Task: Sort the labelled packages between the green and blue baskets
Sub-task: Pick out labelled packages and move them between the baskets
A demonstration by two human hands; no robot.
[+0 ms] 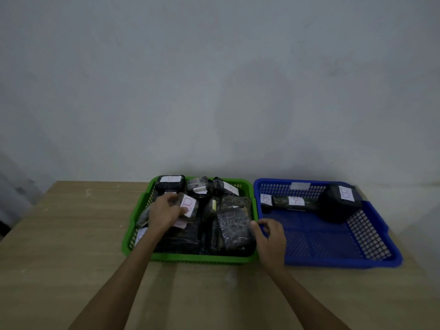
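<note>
Left hand [166,210] fingers clenched round B-labelled package [189,206], amid green basket [190,258] pile; right hand [271,239] loose, empty, beside blue basket [333,263]. Probably light, slippery wrap; best gripped across edges.

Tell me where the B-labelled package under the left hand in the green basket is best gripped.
Probably by its two short ends, coming from above. The B-labelled package lies tilted on top of the pile in the green basket, label up, so its ends look free. The left hand already covers its left end from above.
</note>
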